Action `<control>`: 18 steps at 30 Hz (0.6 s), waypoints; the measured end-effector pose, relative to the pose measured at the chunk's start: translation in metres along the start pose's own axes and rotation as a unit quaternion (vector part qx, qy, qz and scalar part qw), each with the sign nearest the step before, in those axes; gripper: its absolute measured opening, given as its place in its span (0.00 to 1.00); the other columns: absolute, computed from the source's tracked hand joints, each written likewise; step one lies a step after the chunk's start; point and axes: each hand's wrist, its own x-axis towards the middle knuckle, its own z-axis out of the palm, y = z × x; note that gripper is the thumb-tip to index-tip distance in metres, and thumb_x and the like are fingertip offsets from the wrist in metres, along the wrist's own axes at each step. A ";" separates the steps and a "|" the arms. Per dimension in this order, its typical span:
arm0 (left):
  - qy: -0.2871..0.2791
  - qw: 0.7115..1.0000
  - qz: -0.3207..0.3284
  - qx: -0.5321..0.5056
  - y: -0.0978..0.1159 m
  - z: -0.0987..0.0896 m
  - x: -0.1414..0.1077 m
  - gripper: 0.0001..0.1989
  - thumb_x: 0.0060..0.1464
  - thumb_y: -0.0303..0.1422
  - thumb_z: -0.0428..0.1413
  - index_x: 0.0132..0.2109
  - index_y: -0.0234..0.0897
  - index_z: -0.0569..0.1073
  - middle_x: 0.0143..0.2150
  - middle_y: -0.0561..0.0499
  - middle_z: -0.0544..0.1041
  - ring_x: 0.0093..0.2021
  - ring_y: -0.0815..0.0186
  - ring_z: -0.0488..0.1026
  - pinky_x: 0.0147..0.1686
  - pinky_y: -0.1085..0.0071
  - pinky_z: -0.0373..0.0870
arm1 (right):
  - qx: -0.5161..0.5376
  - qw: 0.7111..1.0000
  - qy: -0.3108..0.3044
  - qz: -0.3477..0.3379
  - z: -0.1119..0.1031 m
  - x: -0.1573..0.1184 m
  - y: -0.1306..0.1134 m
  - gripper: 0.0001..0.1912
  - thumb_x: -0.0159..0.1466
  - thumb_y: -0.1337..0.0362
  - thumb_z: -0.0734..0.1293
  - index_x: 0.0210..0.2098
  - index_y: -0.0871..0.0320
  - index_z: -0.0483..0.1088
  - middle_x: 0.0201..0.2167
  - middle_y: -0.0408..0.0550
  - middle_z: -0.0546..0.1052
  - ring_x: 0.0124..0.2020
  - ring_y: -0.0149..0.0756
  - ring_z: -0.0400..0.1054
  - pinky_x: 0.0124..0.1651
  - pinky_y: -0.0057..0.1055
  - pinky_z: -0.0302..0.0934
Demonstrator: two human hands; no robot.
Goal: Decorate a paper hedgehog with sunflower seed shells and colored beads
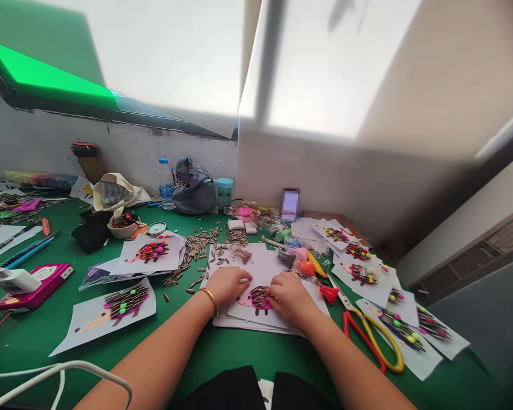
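Note:
A white paper [239,312] in front of me carries a hedgehog picture [260,297] with a pink body, covered in striped sunflower seeds. My left hand [228,288] lies on the paper's left side, its fingers stretched out near the hedgehog's head. At the body's right edge, the fingers of my right hand [291,299] are pinched together; whatever is between them is too small to make out. More white sheets are stacked beneath. Loose sunflower seeds [202,246] are heaped beyond my left hand, and a small clear bag [241,253] rests on the sheets.
Large scissors [363,327] with red and yellow handles lie to the right. Finished-looking hedgehog cards [367,279] spread beyond them; another card [111,310] lies left. Bags of coloured clay [301,259], a water bottle [166,185] and a phone [290,205] stand farther back. A white cable [89,367] crosses the front left.

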 end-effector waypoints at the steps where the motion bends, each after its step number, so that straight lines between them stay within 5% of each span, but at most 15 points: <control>1: -0.001 1.000 -0.001 0.000 0.000 0.000 0.000 0.15 0.56 0.39 0.52 0.48 0.49 0.78 0.46 0.51 0.80 0.46 0.59 0.75 0.45 0.68 0.68 | 0.001 1.000 0.001 0.001 0.000 0.000 0.000 0.02 0.59 0.65 0.70 0.30 0.54 0.76 0.29 0.45 0.75 0.37 0.37 0.64 0.42 0.36 0.49; 13: 0.001 1.000 -0.015 0.024 0.008 -0.006 -0.004 0.14 0.58 0.38 0.50 0.46 0.49 0.79 0.45 0.50 0.80 0.45 0.59 0.76 0.44 0.68 0.68 | 0.070 0.993 0.046 0.079 -0.011 -0.004 0.018 0.04 0.63 0.64 0.67 0.33 0.55 0.74 0.33 0.46 0.74 0.39 0.38 0.65 0.45 0.35 0.52; 18: 0.069 0.994 -0.079 0.023 -0.008 -0.013 0.001 0.15 0.60 0.38 0.47 0.47 0.48 0.77 0.47 0.50 0.79 0.46 0.60 0.75 0.42 0.69 0.68 | 0.034 0.991 0.011 0.126 -0.005 -0.007 0.026 0.08 0.64 0.66 0.65 0.40 0.51 0.76 0.38 0.47 0.75 0.43 0.40 0.65 0.47 0.37 0.52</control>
